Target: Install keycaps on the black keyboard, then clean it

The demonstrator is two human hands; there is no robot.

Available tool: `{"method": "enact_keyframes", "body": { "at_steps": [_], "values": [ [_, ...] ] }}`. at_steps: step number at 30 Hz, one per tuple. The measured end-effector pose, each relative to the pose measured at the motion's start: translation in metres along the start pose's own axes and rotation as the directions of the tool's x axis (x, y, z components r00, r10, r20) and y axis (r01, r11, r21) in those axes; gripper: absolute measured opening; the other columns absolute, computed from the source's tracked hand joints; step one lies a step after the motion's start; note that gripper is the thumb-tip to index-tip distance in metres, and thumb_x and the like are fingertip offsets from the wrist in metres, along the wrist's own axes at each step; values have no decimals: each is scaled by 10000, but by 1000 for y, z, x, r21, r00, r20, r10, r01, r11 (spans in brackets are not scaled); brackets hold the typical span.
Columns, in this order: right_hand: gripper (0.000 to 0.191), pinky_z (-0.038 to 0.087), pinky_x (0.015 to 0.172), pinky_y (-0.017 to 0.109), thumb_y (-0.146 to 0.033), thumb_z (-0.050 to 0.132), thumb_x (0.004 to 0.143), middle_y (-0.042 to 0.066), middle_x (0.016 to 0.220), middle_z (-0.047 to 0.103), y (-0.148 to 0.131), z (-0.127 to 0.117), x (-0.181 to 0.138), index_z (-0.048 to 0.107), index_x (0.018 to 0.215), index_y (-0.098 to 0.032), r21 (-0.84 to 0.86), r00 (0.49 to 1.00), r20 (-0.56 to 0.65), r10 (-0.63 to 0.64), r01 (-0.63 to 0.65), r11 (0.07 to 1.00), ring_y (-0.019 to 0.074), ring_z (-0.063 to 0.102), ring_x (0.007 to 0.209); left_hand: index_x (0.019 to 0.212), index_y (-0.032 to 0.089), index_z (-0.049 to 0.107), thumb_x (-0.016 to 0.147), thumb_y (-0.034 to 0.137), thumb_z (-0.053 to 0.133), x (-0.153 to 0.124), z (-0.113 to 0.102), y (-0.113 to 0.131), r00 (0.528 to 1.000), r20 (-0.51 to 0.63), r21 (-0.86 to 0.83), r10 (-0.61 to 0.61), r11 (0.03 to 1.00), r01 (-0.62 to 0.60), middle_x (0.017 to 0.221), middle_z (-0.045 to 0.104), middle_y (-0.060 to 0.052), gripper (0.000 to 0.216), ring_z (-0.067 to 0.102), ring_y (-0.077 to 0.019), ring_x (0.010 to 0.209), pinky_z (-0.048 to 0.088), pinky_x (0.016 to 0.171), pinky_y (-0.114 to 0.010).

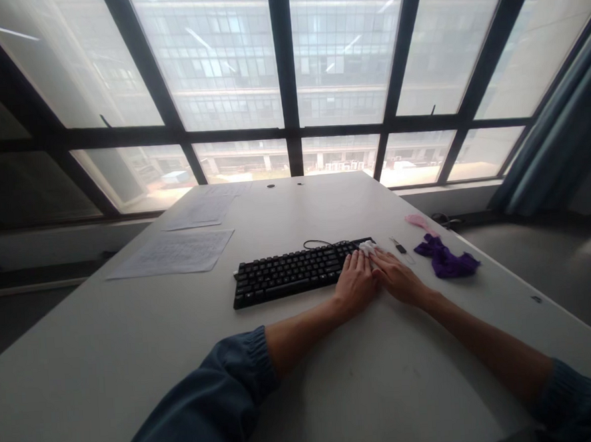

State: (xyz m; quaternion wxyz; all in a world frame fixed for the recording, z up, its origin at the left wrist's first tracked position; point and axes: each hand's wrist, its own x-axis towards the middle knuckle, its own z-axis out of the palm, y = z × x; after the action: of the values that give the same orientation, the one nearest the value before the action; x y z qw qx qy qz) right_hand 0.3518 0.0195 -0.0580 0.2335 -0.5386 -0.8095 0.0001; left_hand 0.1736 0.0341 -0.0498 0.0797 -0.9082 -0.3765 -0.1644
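Observation:
A black keyboard [293, 272] lies slightly slanted on the white table. On its right end rests my left hand [356, 280], fingers stretched flat and together over the keys. My right hand [395, 275] meets it at the keyboard's right edge, its fingers closed on a crumpled white tissue [367, 247] that pokes out past the fingertips. The two hands touch each other, and they cover the keys at that end. Just right of my right hand lies a small black-handled tool [400, 248], too small to name surely.
A dark purple cloth [447, 258] and a pink cloth [420, 223] lie near the right edge of the white table [173, 348]. Printed paper sheets [175, 254] lie at the left. The keyboard's cable [319, 241] loops behind it. Large windows [335, 52] stand beyond.

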Motion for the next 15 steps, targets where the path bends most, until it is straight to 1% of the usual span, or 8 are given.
{"method": "enact_keyframes", "body": {
  "at_steps": [3, 5, 8, 10, 12, 15],
  "values": [
    [678, 313, 1191, 570, -548, 271, 1043, 216, 1536, 433, 4, 2, 0, 478, 1489, -80, -32, 995, -57, 80, -82, 996, 337, 355, 1469, 1470, -32, 410, 1016, 403, 370, 0, -1, 0, 1000, 5, -5, -1, 1000, 1, 1566, 368, -258, 630, 313, -331, 1489, 228, 1236, -459],
    [660, 331, 1178, 580, -537, 273, 1045, 217, 1513, 466, 4, 2, 0, 501, 1476, -92, -33, 992, -79, 96, -99, 995, 342, 385, 1452, 1461, -20, 428, 1011, 408, 383, -1, -1, 0, 1000, 6, -10, 1, 1000, -1, 1561, 379, -254, 623, 317, -330, 1488, 230, 1235, -461],
    [616, 334, 1191, 552, -516, 294, 1049, 186, 1508, 484, 1, -2, 1, 521, 1466, -123, -4, 999, -48, 21, -21, 1000, 318, 403, 1446, 1478, -15, 405, 1015, 396, 369, 0, 1, 0, 1000, -10, -18, 0, 1000, 0, 1555, 389, -253, 620, 335, -325, 1481, 240, 1231, -466],
    [607, 323, 1208, 522, -507, 308, 1050, 173, 1518, 477, -2, -4, 1, 517, 1468, -119, 22, 999, -18, -37, 37, 999, 301, 397, 1451, 1482, -27, 394, 1022, 378, 345, 0, 2, 0, 1000, -18, -21, -4, 1000, 4, 1548, 399, -256, 615, 342, -328, 1477, 240, 1231, -465],
    [606, 317, 1218, 508, -505, 319, 1049, 166, 1524, 471, -4, -5, 2, 507, 1475, -118, 39, 998, -14, -61, 61, 997, 293, 395, 1453, 1481, -36, 390, 1024, 362, 333, 0, 2, 0, 1000, -25, -21, -10, 1000, 10, 1548, 397, -260, 609, 336, -331, 1479, 239, 1232, -464],
    [594, 318, 1221, 506, -502, 339, 1047, 149, 1537, 456, -4, -7, 2, 486, 1492, -136, 56, 997, -31, -75, 77, 995, 288, 393, 1454, 1498, -31, 359, 1022, 342, 336, -1, 0, 0, 998, -56, -22, -10, 1000, 9, 1583, 337, -255, 606, 289, -330, 1500, 241, 1231, -459]
  ]
}}
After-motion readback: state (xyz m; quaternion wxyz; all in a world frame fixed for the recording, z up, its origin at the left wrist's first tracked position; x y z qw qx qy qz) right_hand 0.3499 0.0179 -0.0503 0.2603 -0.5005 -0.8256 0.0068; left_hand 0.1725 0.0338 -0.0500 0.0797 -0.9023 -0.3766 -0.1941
